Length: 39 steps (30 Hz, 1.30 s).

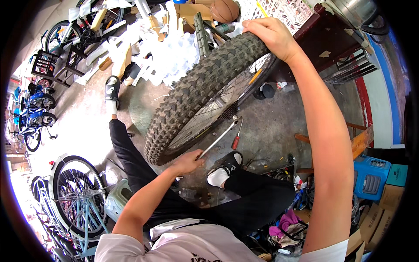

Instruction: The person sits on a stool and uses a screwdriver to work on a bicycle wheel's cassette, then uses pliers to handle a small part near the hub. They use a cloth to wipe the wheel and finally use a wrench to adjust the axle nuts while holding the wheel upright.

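Note:
A bicycle wheel with a knobby black tire (192, 91) stands tilted between my legs. My right hand (273, 37) is closed over the top of the tire. In my closed left hand (188, 162) is a long silver wrench (218, 138), its far end at the hub axle beside the dark sprocket cassette (228, 111). The cassette side of the wheel faces right, and part of the spokes is hidden behind the tire. On the floor just right of the wrench lies a screwdriver (236, 142) with a red handle.
White packing scraps (172, 61) and a basketball (224, 10) lie at the back. A parked bicycle wheel (78, 196) stands at left, with small blue bikes (40, 109) beyond. At right are a dark red cabinet (325, 46), a blue plastic case (371, 178) and cardboard boxes (377, 218).

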Motion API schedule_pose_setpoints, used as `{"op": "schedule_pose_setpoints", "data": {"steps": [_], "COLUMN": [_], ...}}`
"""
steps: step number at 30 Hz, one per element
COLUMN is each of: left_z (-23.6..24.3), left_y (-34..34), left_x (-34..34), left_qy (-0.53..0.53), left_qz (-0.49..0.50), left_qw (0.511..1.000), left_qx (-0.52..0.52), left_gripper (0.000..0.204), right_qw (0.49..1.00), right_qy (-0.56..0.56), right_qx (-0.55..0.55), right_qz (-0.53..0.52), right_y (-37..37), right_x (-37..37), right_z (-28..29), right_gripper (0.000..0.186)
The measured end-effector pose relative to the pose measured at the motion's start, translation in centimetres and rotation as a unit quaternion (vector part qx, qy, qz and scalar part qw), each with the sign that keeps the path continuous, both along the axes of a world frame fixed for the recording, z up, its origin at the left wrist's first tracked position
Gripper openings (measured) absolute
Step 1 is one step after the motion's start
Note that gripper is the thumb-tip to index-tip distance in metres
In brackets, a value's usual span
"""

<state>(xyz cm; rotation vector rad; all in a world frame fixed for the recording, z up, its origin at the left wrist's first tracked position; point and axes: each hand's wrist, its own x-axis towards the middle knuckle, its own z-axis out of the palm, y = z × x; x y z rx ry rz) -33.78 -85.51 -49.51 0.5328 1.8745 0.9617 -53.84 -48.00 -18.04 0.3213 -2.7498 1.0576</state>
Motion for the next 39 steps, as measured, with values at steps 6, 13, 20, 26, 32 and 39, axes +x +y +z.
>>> {"op": "schedule_pose_setpoints", "data": {"steps": [6,13,20,26,32,39], "left_z": [-11.3,-4.1,1.6,-1.0,-7.2,-5.3], "left_y": [15.1,32.4,34.0,31.3,22.0,9.0], "left_x": [1.2,-3.2,-4.7,-4.3,-2.4,1.6], "left_qy": [0.106,-0.378,-0.502,-0.311,0.209,0.191], "left_qz": [0.219,0.455,0.500,0.544,0.275,0.166], "left_qw": [0.965,0.760,0.586,0.731,0.935,0.961], "left_qx": [-0.093,0.269,0.392,0.269,-0.084,-0.107], "left_gripper": [0.041,0.072,0.092,0.071,0.044,0.036], "right_qw": [0.999,0.997,0.994,0.997,0.995,0.996], "right_qy": [0.035,0.017,0.067,0.056,0.064,0.080], "right_qx": [-0.007,-0.073,-0.088,-0.054,-0.080,-0.035], "right_qz": [-0.021,-0.028,-0.004,-0.025,-0.017,-0.035], "right_y": [0.2,0.5,-0.4,0.1,0.4,0.8], "right_x": [-0.1,1.3,0.3,0.3,1.3,1.3], "right_z": [-0.4,-0.5,-1.0,-0.9,-1.0,-1.5], "right_gripper": [0.051,0.047,0.044,0.045,0.044,0.044]}}
